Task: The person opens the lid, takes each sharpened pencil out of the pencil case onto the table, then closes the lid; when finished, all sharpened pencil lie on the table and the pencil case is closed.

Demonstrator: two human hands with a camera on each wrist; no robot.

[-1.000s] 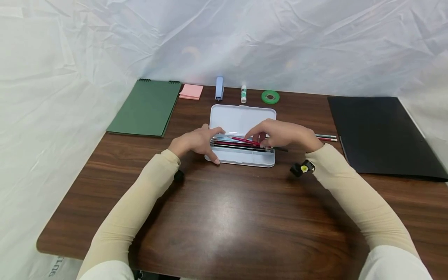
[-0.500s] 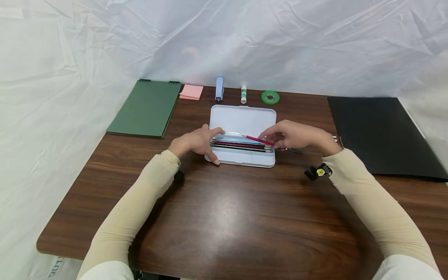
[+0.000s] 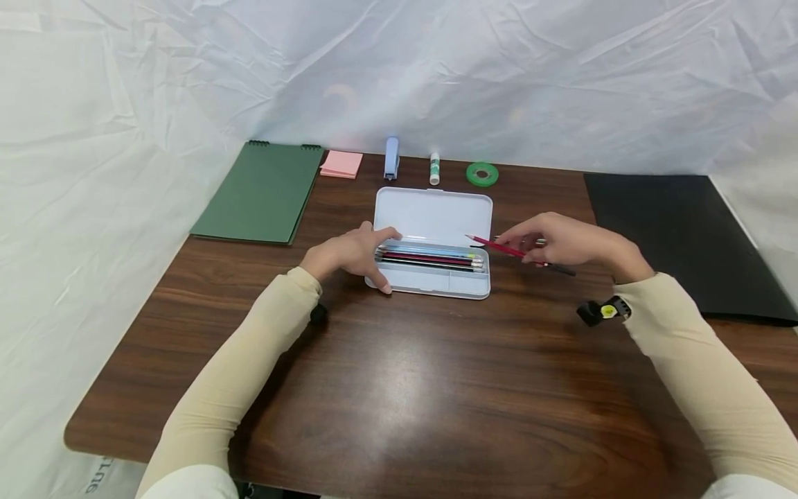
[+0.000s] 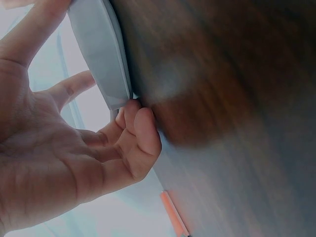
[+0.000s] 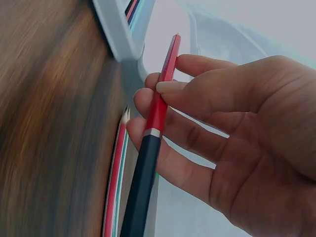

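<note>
Pencil case [image 3: 430, 281] open, pencils [image 3: 430, 258] inside; left hand [image 3: 352, 253] grips its end; right hand [image 3: 561, 241] fingers pinch red pen [image 3: 499, 247].

Makeshift desk setup: wooden table [image 3: 399, 388] with stationery; white sheet backdrop [image 3: 436, 69]

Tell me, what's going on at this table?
A person sits at a wooden table with an open pencil case full of pencils. The left hand grips the case's left end. The right hand pinches a red and black pencil in its fingers, just right of the case, above two pencils lying on the table.
</note>
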